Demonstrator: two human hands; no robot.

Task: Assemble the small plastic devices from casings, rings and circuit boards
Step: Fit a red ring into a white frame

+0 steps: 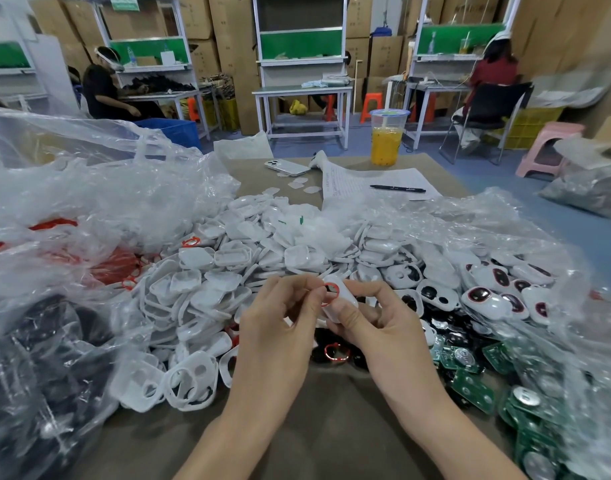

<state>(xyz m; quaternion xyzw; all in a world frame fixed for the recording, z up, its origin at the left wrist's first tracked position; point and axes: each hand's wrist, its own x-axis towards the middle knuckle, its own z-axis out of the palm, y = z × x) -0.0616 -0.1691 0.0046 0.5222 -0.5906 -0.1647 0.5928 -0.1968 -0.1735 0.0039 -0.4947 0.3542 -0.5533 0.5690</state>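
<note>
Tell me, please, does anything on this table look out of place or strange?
One red ring lies alone on the dark parts beside the right hand, far from the bag of red rings at the left. Another stray ring sits on the white casings. Nothing looks spilled or broken.

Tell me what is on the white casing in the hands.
A red ring sits on the white casing, pinched by the left hand. The right hand hides its lower part.

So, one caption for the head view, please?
Left hand pinches a red ring against a white casing held by the right hand.
</note>
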